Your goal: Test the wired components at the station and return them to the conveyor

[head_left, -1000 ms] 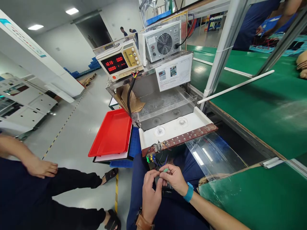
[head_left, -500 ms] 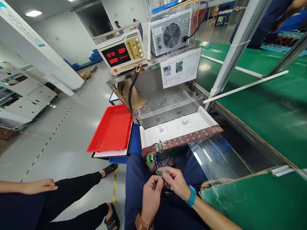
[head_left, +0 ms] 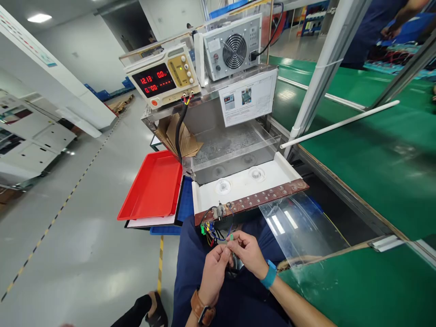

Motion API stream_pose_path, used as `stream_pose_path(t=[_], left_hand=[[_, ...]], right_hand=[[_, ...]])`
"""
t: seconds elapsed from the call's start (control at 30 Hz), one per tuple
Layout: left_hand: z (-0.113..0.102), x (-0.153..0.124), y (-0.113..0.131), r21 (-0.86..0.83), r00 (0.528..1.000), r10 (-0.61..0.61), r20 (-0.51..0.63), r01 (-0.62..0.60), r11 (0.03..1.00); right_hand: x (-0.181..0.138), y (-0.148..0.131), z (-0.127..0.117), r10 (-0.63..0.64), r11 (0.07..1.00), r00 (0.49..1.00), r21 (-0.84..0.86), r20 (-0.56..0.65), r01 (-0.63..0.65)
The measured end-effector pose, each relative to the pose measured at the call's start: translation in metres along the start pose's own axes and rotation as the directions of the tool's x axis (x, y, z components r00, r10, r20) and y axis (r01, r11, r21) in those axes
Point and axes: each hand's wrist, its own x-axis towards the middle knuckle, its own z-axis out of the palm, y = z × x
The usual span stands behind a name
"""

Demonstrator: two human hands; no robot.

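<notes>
My right hand (head_left: 250,255), with a teal wristband, pinches a small green piece (head_left: 231,237) between thumb and fingers. Its kind is too small to make out. My left hand (head_left: 214,271), wearing a brown-strapped watch, meets the right at the fingertips. Its thumb and fingers are pressed together; whatever they hold is hidden. Both hands are above my lap. Just beyond them hangs a bundle of wires (head_left: 218,232) with green, yellow and blue connectors, below a brown strip (head_left: 262,198) studded with metal contacts.
A white tray (head_left: 238,181) with two round fittings lies behind the strip. On the metal stand are a power supply (head_left: 161,77) with red digits and a grey fan unit (head_left: 235,50). A red tray (head_left: 151,186) is at left, a green bench (head_left: 340,286) at right. Another person's foot (head_left: 157,309) shows below.
My hands stay close together, with the fingertips slightly shifted around the green piece. The person at left has mostly left the view. The whole scene has shifted slightly left.
</notes>
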Motion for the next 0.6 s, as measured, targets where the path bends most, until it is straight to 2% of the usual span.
stream_pose_path(t=[0.17,0.37,0.6], left_hand=[[0.014,0.003,0.006,-0.188,0.995,-0.079,0.068,0.09,0.978],[0.025,0.009,0.017,-0.319,0.964,-0.173,0.203,0.232,0.919],[0.028,0.023,0.01,-0.319,0.961,-0.239,0.142,0.273,0.908]], right_hand=[[0.004,-0.002,-0.005,0.104,0.977,0.994,0.191,-0.036,-0.095],[0.014,-0.014,-0.019,0.172,0.928,0.977,0.353,-0.123,-0.119],[0.022,-0.018,-0.03,0.15,0.917,0.977,0.391,-0.152,-0.08]])
